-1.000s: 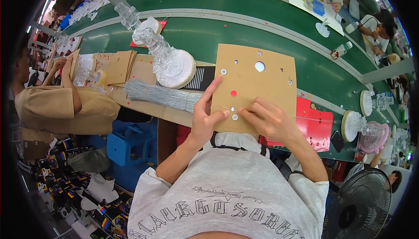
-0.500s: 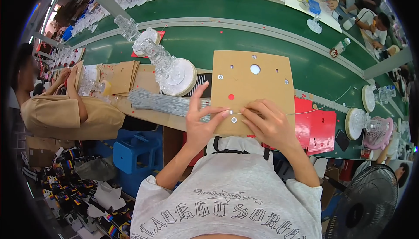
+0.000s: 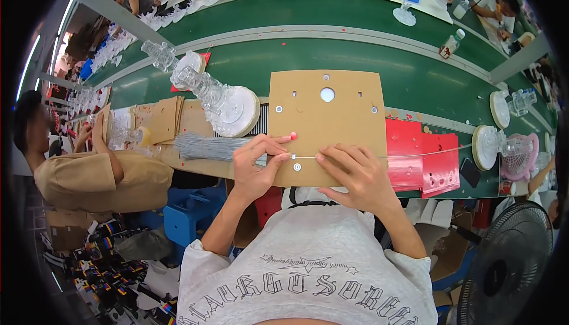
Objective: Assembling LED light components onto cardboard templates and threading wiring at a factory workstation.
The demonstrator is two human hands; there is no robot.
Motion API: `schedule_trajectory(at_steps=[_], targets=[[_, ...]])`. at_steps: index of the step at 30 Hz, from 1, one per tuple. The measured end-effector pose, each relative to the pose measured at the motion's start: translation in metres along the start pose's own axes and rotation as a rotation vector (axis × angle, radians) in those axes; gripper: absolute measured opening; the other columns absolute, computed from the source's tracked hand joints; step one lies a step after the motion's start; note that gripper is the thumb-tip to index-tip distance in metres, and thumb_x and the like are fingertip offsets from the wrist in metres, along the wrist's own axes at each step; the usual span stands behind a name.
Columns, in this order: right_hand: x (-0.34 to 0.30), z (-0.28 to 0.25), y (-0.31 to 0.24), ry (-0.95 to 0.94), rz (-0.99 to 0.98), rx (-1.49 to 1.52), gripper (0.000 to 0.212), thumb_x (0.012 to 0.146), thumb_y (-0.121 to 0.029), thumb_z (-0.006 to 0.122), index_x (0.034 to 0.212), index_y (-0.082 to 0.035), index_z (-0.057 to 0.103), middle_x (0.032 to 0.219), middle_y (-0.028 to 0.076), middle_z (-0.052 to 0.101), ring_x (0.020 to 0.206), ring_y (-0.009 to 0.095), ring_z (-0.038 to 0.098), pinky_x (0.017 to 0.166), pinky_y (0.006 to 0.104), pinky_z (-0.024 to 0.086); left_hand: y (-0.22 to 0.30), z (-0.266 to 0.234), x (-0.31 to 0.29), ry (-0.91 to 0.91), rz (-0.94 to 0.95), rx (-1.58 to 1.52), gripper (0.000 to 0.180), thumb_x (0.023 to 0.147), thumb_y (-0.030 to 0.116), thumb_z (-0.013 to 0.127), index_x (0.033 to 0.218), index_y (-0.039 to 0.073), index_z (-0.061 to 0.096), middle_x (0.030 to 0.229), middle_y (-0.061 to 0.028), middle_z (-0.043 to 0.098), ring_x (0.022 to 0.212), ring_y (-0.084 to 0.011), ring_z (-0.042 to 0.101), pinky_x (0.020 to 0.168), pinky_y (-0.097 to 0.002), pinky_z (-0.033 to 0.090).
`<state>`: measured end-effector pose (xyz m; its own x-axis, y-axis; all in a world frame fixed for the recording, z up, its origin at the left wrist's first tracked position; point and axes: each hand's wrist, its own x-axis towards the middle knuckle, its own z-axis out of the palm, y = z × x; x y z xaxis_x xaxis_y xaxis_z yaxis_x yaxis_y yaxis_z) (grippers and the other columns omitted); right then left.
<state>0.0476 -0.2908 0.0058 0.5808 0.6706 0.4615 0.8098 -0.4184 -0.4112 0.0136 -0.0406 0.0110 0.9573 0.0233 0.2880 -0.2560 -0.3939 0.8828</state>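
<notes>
A brown fibreboard panel (image 3: pixel 332 126) with a large round hole, small slots and several metal-ringed holes lies in front of me. A thin pale wire (image 3: pixel 415 153) runs across its lower part and off to the right. Its left end meets a small white slot (image 3: pixel 293 156). There my left hand (image 3: pixel 256 162) is curled in a pinch, thumb at the wire's end, index fingertip near a red dot (image 3: pixel 293 136). My right hand (image 3: pixel 358 177) lies on the board with fingers stretched along the wire and the thumb apart.
Left of the panel lie a bundle of grey wires (image 3: pixel 207 147) and a clear plastic piece on a round white base (image 3: pixel 240 111). Red perforated sheets (image 3: pixel 406 153) and a phone (image 3: pixel 470 172) are on the right. A co-worker (image 3: pixel 101 165) sits at left; a black fan (image 3: pixel 504 265) stands at lower right.
My left index finger, raised before, has come down beside the red dot. My right fingers have straightened from a pinch, and the right thumb has moved away from the wire.
</notes>
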Motion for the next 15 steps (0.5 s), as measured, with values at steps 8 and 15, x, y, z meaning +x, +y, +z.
schedule_trajectory(at_steps=[8,15], targets=[[-0.029,-0.038,-0.009,0.282,0.228,0.007,0.032,0.079,-0.023,0.079,0.103,-0.004,0.072,0.109,0.012,0.067,0.101,0.029,0.064,0.086,0.0438,0.051,-0.029,0.003,0.014,-0.041,-0.316,-0.317,0.081,0.088,0.007,0.073,0.157,0.004,0.031,0.144,-0.0183,0.053,0.137,-0.0281,0.049,0.115,-0.0409,0.035],[-0.134,-0.014,0.005,0.696,1.157,0.262,0.024,0.096,-0.011,0.066,0.078,0.0,0.056,0.081,0.009,0.057,0.075,0.016,0.052,0.064,0.0287,0.04,-0.003,0.01,0.015,-0.17,-0.505,-0.443,0.088,0.088,0.008,0.073,0.16,0.004,0.022,0.14,-0.0192,0.056,0.129,-0.025,0.056,0.112,-0.0401,0.039]])
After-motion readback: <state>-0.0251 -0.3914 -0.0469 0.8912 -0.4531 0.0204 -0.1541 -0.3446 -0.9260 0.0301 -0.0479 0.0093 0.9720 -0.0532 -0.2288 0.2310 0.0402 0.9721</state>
